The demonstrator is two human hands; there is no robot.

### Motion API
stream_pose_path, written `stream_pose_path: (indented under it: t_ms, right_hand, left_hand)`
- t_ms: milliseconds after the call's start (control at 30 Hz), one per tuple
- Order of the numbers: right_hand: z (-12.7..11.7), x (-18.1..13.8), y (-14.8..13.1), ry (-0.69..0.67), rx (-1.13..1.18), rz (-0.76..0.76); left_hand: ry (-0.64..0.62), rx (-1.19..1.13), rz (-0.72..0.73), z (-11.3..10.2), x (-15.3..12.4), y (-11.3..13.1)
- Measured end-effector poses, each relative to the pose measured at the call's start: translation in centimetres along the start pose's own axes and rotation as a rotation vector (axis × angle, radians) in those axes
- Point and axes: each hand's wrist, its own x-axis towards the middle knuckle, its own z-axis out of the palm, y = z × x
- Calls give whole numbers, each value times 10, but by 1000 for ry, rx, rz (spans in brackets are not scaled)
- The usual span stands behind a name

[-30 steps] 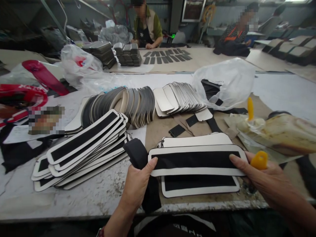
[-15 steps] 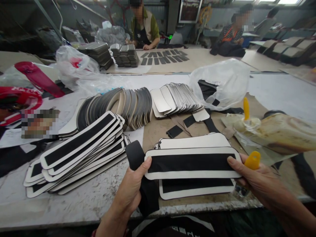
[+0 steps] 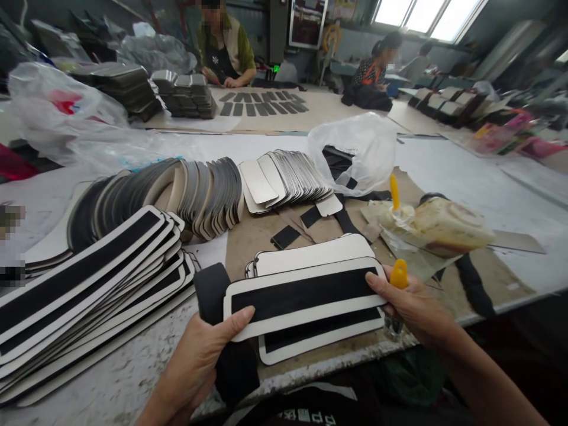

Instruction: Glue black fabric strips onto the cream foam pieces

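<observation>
A white panel with a black strip along its middle point(image 3: 306, 294) is gripped at both ends, its left end tilted lower. My left hand point(image 3: 195, 349) is closed on the left end, thumb lying over the lower edge. My right hand point(image 3: 412, 305) pinches the right end, thumb on top. Under the held panel lies a similar black-centred panel point(image 3: 319, 338), and behind it a pile of plain white panels point(image 3: 310, 255). Black material point(image 3: 212, 290) lies beside my left hand. A yellow handle point(image 3: 399, 274) rises behind my right hand; its lower part is partly hidden.
Black-centred panels point(image 3: 84, 284) are piled at left. Behind stand rows of curved grey pieces point(image 3: 213, 195) and white panels point(image 3: 293, 177). A plastic bag point(image 3: 368, 148) and a stained, plastic-wrapped container point(image 3: 452, 225) are at right. A co-worker point(image 3: 226, 50) sits across the table.
My view has swung to the right, so the table things appear further left. The held panel has tilted, left end down, and my left thumb reaches further over it.
</observation>
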Motion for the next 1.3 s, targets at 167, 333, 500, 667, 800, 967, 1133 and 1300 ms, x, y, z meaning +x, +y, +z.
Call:
stream_pose_path:
  t_ms: [167, 333, 500, 667, 800, 967, 1133, 1300]
  right_hand:
    - [0, -1, 0, -60, 144, 29]
    - [2, -2, -1, -50, 108, -20]
    - [1, -2, -1, -54, -36, -56]
    - [0, -2, 3, -59, -19, -20]
    - [-2, -6, 8, -73, 53, 51]
    - [-4, -18, 19, -131, 147, 157]
    - [-5, -31, 40, -130, -24, 222]
    - [-12, -34, 54, -116, -247, 191]
  left_hand:
    - [-3, -41, -119, 0, -3, 5]
    - [97, -38, -200, -5, 3, 0]
    - [138, -46, -149, -9, 7, -3]
    - [151, 4, -153, -6, -1, -2]
    - [91, -63, -137, -5, -6, -5]
    - [66, -108, -241, -11, -17, -16]
    - [91, -37, -216, -14, -31, -28]
    - [70, 128, -188, -25, -27, -49]
